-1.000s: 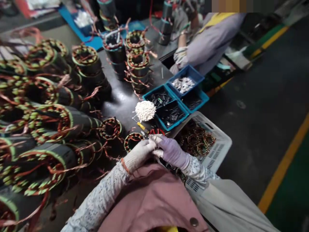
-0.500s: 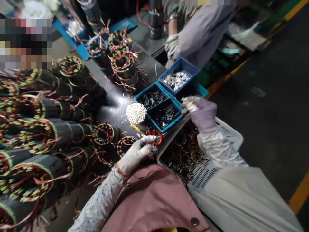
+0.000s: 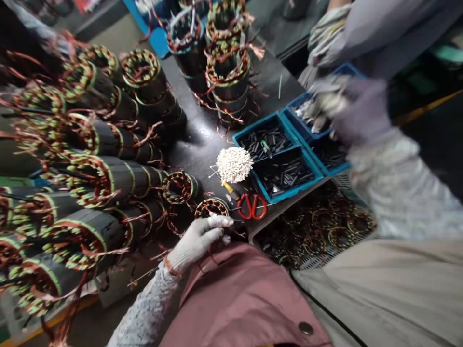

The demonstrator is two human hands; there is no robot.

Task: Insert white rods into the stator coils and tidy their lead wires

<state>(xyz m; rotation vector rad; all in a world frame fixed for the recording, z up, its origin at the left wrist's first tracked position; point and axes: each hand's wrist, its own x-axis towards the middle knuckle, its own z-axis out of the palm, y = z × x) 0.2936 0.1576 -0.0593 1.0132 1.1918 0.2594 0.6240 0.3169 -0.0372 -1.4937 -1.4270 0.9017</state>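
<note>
Blur covers right hand [image 3: 356,108], hiding part of blue tray [image 3: 350,70]; grip unclear. Left hand [image 3: 198,238]: grip also unclear.

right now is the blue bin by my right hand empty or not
Not empty: white pieces show inside the blue bin. How full, cannot tell: the right hand hides much.

Looks dim o/all, w/ patchy white glare on dark tabletop [image 3: 202,113] btwn stator stacks [image 3: 231,89]. Sinks into shadow inside crate [image 3: 318,261] & near-black at far R. Smears w/ motion blur at R hand [image 3: 356,108] & sleeve [image 3: 401,183]. Reads sharper at red scissor handles [image 3: 244,208]. Softens & stretches twd edges, wide-angle.
</note>
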